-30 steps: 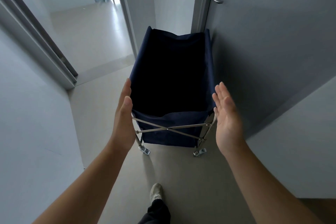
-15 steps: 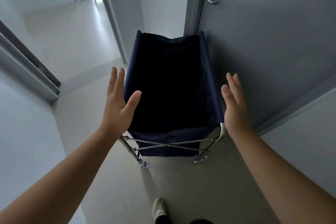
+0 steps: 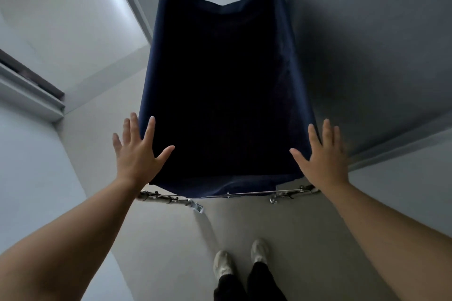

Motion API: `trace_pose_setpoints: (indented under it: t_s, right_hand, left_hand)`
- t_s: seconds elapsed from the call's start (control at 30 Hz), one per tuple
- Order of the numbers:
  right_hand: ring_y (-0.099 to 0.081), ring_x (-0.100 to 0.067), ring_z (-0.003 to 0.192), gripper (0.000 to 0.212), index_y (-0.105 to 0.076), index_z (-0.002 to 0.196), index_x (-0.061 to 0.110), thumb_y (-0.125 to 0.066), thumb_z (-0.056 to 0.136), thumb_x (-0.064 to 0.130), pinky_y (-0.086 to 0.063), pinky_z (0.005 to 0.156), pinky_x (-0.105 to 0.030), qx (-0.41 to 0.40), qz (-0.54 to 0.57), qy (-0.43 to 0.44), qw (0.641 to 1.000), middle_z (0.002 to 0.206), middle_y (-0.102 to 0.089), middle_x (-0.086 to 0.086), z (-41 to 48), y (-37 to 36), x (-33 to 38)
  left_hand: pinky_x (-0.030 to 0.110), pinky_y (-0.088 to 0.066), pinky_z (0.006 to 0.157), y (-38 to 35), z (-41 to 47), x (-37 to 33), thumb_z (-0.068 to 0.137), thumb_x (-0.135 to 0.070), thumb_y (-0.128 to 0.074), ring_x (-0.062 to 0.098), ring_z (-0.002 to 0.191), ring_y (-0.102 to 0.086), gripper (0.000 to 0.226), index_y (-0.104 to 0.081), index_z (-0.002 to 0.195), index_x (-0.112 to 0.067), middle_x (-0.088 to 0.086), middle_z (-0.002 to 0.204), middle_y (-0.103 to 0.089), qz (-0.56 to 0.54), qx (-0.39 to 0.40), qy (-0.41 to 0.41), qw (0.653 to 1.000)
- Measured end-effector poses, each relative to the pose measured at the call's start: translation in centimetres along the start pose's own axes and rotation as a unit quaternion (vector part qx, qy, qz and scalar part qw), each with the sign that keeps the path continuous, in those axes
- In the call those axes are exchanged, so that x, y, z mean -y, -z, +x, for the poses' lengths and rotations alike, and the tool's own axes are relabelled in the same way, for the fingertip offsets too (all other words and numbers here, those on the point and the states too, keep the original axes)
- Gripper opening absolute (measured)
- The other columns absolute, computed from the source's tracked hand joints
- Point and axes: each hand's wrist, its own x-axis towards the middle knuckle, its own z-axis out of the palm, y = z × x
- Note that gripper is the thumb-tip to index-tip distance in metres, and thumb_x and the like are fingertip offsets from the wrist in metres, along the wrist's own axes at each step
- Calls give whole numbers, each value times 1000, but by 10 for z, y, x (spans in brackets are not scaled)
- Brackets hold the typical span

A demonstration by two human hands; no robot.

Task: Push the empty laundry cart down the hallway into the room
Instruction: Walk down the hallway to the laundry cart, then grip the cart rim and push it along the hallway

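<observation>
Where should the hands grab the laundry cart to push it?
Probably the two near top corners of the laundry cart, from behind, one hand per side. The metal frame ends there, while the fabric walls look soft and would likely give. The left hand and right hand are spread open over those corners, gripping nothing. Tight against the door on the right.

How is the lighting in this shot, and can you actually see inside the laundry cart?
Head view: dim and uneven, brightest on the floor at upper left; the laundry cart reads near black inside, so its contents can't be made out; a soft shadow falls on the door to its right; wide-angle distortion bends the walls; the left hand and right hand are fairly sharp, open.
</observation>
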Motion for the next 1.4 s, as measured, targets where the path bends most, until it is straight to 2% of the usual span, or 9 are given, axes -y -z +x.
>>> trace_pose_setpoints:
  t_s: [0.17,0.27,0.5,0.6,0.83,0.97,1.13,1.27,1.4]
  right_hand:
    - [-22,-41,150,80,-24,157,16,-54,95,55,-45,105,-58,10,15,-27,999,167,-11,-19,4,-28,-3]
    - [-25,-40,149,77,-22,157,13,-57,96,45,-48,102,-57,10,17,-36,999,167,-13,-18,8,-29,0]
    - [-36,-42,143,69,-20,158,10,-56,100,21,-52,94,-53,25,30,-39,998,168,-10,-17,10,-24,6]
    - [-40,-42,141,69,-19,158,10,-55,99,19,-54,89,-51,31,25,-40,998,168,-8,-17,9,-23,7]
    - [-34,-43,145,70,-21,157,5,-57,99,19,-51,100,-55,47,12,-42,998,167,-9,-22,3,-20,11]
    - [-25,-42,149,72,-23,155,1,-60,97,20,-48,103,-57,53,-9,-29,998,166,-11,-25,0,-18,13]
    - [-22,-40,151,86,-25,154,-1,-67,91,38,-26,117,-59,59,-88,-5,994,165,-16,-25,-7,-17,14]
    - [-22,-38,152,95,-26,154,1,-66,86,54,-22,115,-63,61,-114,-1,992,166,-17,-21,-16,-18,15]
    - [-24,-36,151,97,-27,154,3,-46,87,71,-26,110,-68,55,-132,-2,990,165,-20,-19,-26,-20,18]
  left_hand:
    - [70,-36,103,-35,2,18,83,-65,-63,47,147,-23,90,-24,154,-27,24,163,-18,22,59,15,998]
    - [67,-49,89,-39,5,21,81,-59,-70,44,146,-27,92,-20,154,-33,16,166,-13,-13,71,30,997]
    - [65,-51,73,-39,6,18,86,-12,-68,55,129,-41,78,-33,154,-23,24,165,-15,-23,81,34,996]
    - [64,-50,71,-37,5,16,84,-9,-67,54,130,-40,78,-34,154,-22,25,164,-14,-23,95,34,995]
    - [68,-51,76,-36,1,18,85,1,-64,55,137,-31,76,-37,153,-15,29,164,-13,-24,96,29,995]
    - [68,-52,77,-40,-2,23,82,-5,-72,53,142,-26,81,-36,154,-16,28,164,-12,-22,97,25,995]
    - [71,-46,87,-44,-11,33,69,-35,-89,58,141,-25,98,-39,151,-13,33,160,-19,31,95,9,995]
    - [74,-33,98,-47,-22,36,72,-66,-74,54,145,-20,99,-36,151,-20,28,161,-19,76,77,9,994]
    - [76,-32,98,-46,-34,42,72,-75,-65,53,144,-20,100,-36,151,-22,25,161,-19,87,69,8,994]
